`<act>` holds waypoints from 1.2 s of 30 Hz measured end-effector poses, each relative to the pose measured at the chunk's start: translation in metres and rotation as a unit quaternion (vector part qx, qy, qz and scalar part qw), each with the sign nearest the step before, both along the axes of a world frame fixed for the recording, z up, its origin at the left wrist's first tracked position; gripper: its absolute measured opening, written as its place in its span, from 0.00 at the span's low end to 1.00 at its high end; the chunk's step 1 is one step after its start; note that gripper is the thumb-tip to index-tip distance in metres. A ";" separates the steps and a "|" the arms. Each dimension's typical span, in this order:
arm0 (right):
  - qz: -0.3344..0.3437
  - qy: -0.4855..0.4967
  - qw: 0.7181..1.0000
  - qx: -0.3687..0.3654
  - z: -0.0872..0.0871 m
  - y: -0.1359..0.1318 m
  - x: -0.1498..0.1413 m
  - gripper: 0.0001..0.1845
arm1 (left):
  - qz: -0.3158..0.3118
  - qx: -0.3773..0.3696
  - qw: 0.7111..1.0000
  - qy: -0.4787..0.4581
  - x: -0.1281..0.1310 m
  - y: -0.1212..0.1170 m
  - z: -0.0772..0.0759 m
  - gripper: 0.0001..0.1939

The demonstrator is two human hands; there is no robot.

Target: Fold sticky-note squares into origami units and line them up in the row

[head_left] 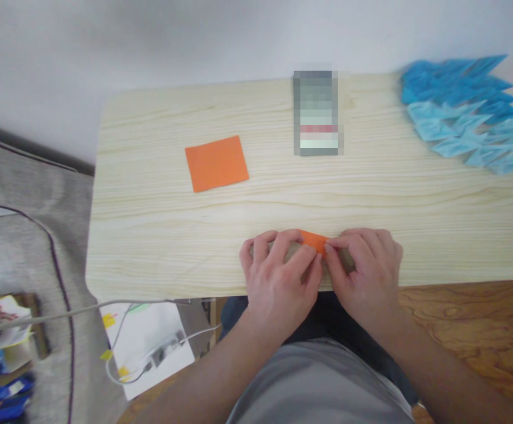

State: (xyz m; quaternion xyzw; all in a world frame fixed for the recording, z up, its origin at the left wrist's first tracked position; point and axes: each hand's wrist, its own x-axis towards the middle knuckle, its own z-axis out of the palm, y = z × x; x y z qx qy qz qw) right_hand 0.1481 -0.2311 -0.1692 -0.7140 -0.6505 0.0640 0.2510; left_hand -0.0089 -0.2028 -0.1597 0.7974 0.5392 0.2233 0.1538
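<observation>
A small folded piece of orange paper [313,239] is at the front of the table, between my two hands. My left hand [280,265] has its thumb and fingers closed on the paper's left and lower part, hiding some of it. The thumb and forefinger of my right hand [366,259] pinch its right end. Farther back on the left lies an orange paper rectangle [217,164], flat on the pale wood-grain table [150,235].
Folded blue paper pieces [454,88] and light blue ones [468,135] are heaped at the back right. A blurred-out phone-like object [318,112] lies at the back. Below the table's left front, a cable runs past a power strip [165,352].
</observation>
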 end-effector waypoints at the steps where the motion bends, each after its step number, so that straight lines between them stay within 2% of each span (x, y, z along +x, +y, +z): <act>1: 0.002 0.002 1.000 0.001 0.000 0.000 0.000 0.02 | -0.002 0.000 1.000 0.000 0.000 0.000 0.000 0.05; 13: 0.011 0.038 0.999 -0.005 0.001 -0.003 0.008 0.05 | -0.003 0.005 1.000 0.014 -0.002 -0.001 -0.002 0.06; 25: 0.027 0.036 0.999 -0.004 -0.001 0.000 0.011 0.03 | -0.006 -0.005 1.000 0.016 -0.002 -0.001 0.000 0.06; 36: 0.029 0.007 0.999 0.010 -0.004 -0.003 0.024 0.10 | -0.006 0.000 1.000 0.020 -0.003 -0.001 -0.002 0.07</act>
